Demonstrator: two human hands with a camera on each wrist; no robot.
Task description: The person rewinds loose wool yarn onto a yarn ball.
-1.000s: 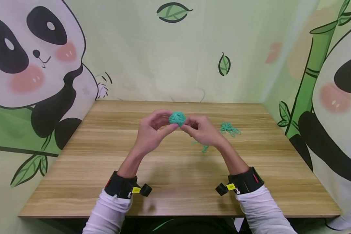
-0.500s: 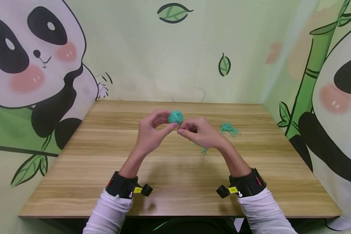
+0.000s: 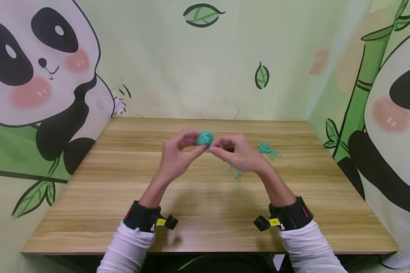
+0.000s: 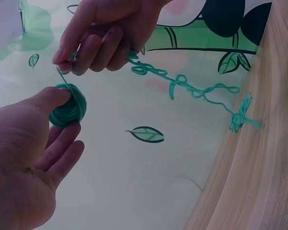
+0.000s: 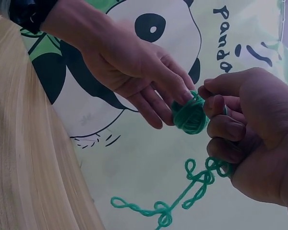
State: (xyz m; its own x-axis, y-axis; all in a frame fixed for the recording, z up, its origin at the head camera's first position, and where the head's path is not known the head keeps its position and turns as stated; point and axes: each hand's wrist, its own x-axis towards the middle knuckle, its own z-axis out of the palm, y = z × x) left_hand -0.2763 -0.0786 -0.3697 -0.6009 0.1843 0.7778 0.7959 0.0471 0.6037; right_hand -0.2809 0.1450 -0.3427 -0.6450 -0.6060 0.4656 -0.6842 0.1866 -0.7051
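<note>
My left hand [image 3: 179,153] pinches a small ball of green yarn [image 3: 205,138] between thumb and fingers, above the table. Beside it, my right hand [image 3: 237,152] pinches the yarn strand [image 4: 63,76] between thumb and index finger, its other fingers curled. In the left wrist view that strand runs from the right fingertips to the ball. Looped, kinked yarn [image 5: 199,179] hangs below the right hand in the right wrist view. It leads down to a loose tangle of yarn [image 3: 268,150] on the table. The right palm is hidden in the head view.
A wood-grain table [image 3: 205,212] spans the space below the hands. Behind it stands a backdrop [image 3: 150,57] printed with pandas, leaves and bamboo. Black bands with small cameras circle both wrists.
My right hand dipped slightly down and left, below the ball, then rose back beside it. The ball turned a little in my left hand, which otherwise stayed nearly still.
</note>
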